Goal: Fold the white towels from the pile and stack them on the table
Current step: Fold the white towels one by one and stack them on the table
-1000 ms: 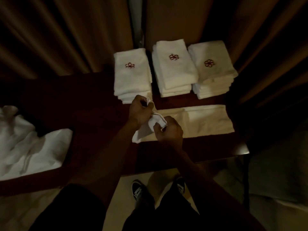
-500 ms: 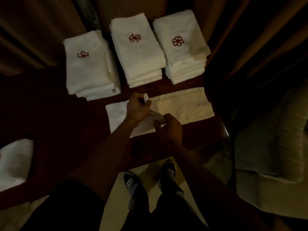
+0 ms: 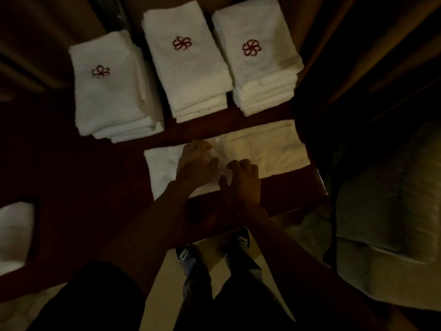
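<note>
A white towel point(image 3: 269, 149) lies as a long folded strip across the dark wooden table point(image 3: 95, 177). My left hand point(image 3: 196, 158) rests flat on its middle, fingers spread. My right hand point(image 3: 242, 180) lies just to the right, fingers apart on the towel's near edge. Behind it stand three stacks of folded white towels with red flower emblems: left stack point(image 3: 112, 91), middle stack point(image 3: 188, 63), right stack point(image 3: 260, 58). Part of the unfolded pile point(image 3: 14, 232) shows at the left edge.
Brown curtains point(image 3: 35, 32) hang behind the table. A padded seat or bed point(image 3: 386, 211) stands close on the right. The table's right corner point(image 3: 322, 192) is near the towel's end. My feet point(image 3: 212, 249) stand on a pale floor below the table edge.
Both hands held a bunched end of the towel earlier; now that end lies flat and the hands rest open on it. The view has shifted right, so the pile is mostly out of sight.
</note>
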`<state>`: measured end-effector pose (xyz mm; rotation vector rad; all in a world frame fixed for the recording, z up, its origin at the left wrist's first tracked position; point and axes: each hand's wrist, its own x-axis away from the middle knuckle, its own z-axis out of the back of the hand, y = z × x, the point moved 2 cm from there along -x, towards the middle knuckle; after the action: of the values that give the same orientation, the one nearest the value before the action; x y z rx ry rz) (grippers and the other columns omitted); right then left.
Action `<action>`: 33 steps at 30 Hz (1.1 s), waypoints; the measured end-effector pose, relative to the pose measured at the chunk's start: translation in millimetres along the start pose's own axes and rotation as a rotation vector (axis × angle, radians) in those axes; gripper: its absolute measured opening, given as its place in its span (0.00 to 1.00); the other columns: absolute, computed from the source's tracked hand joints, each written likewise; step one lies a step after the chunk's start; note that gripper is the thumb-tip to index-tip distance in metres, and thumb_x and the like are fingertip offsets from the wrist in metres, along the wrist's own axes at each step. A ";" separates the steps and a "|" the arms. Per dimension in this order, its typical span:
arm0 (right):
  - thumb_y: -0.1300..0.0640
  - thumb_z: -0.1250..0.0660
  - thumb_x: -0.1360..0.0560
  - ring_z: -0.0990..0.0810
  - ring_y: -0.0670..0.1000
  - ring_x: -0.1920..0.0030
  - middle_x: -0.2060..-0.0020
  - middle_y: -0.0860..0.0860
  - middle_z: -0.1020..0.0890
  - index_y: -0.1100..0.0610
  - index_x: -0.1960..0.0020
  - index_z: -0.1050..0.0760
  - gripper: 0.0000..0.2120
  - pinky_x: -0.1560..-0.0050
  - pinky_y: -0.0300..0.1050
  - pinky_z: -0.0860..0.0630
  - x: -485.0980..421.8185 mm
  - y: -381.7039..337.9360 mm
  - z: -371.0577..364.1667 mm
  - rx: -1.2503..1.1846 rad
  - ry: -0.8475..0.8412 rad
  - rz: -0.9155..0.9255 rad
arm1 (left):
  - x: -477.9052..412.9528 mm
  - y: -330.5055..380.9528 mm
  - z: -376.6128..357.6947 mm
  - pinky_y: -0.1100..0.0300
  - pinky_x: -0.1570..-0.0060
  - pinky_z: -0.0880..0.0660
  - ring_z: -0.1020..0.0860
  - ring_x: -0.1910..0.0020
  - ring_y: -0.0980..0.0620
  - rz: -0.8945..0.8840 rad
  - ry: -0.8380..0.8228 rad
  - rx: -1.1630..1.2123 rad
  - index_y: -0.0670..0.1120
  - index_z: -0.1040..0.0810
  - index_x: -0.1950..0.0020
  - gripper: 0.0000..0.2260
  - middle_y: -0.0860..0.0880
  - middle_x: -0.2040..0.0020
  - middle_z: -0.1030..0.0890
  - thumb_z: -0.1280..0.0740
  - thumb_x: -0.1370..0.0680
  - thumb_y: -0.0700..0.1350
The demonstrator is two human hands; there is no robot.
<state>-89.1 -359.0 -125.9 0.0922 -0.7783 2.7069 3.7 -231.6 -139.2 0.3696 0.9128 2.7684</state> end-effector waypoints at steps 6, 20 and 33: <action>0.47 0.33 0.23 0.29 0.57 0.40 0.42 0.52 0.24 0.54 0.37 0.23 0.18 0.48 0.53 0.25 -1.7 10.4 -6.2 -0.024 -0.191 0.005 | -0.1 2.9 -4.0 0.45 0.35 0.33 0.37 0.28 0.45 -0.056 -0.147 -0.201 0.50 0.24 0.33 0.19 0.49 0.29 0.31 0.31 0.23 0.55; 0.43 0.31 0.25 0.27 0.57 0.37 0.37 0.54 0.25 0.55 0.36 0.24 0.23 0.44 0.53 0.24 -28.1 120.3 79.1 -0.260 0.294 -0.499 | -72.7 121.0 -80.0 0.49 0.38 0.27 0.27 0.34 0.44 -0.407 -0.200 -0.097 0.43 0.26 0.32 0.22 0.44 0.34 0.25 0.29 0.23 0.50; 0.45 0.29 0.24 0.20 0.50 0.53 0.53 0.49 0.20 0.53 0.47 0.22 0.13 0.55 0.48 0.20 -52.5 173.6 84.6 -0.439 0.140 -0.778 | -134.8 167.6 -135.5 0.40 0.31 0.37 0.35 0.27 0.41 -0.356 -0.322 -0.334 0.46 0.38 0.22 0.25 0.43 0.26 0.32 0.37 0.18 0.47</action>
<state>-97.8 -557.5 -149.7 0.0796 -1.0116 1.7614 72.3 -474.8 -166.4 0.5173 0.3858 2.3804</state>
